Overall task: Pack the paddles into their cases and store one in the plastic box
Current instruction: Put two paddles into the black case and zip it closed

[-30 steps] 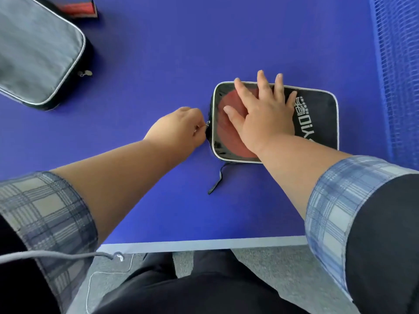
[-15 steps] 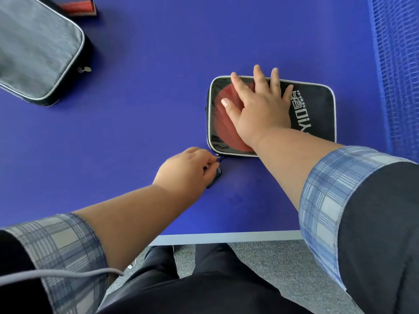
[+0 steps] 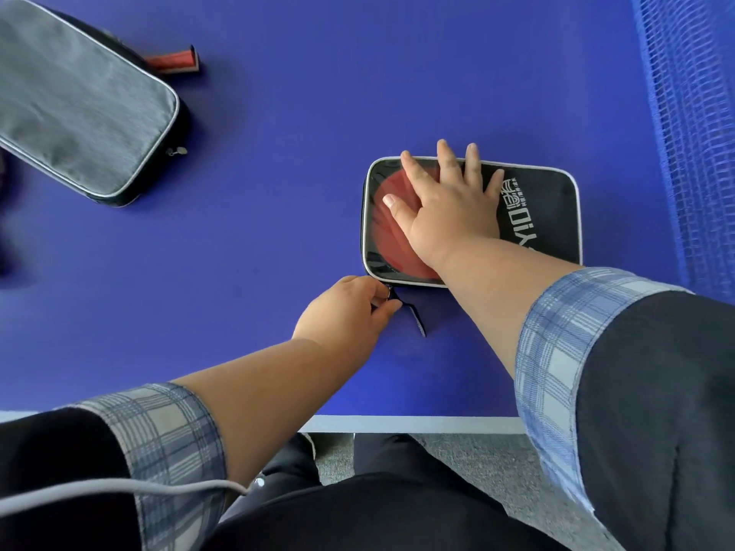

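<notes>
The black case (image 3: 549, 216) lies flat on the right of the tabletop (image 3: 298, 153). Its right end is near the blue net (image 3: 692, 113) and its near side is set back from the tabletop's white front edge. A red paddle (image 3: 391, 240) shows inside through its clear window. Your right hand (image 3: 449, 208) presses on the case, fingers spread and straight. Your left hand (image 3: 342, 312) pinches the zip pull (image 3: 387, 290) at the case's near left corner, with a dark strap (image 3: 415, 318) trailing beside it. Bare blue tabletop stretches left and beyond. Well apart at far left lies a grey case (image 3: 79, 101). A red handle (image 3: 175, 59) shows past its far edge, and you cannot tell whether it sits inside.
</notes>
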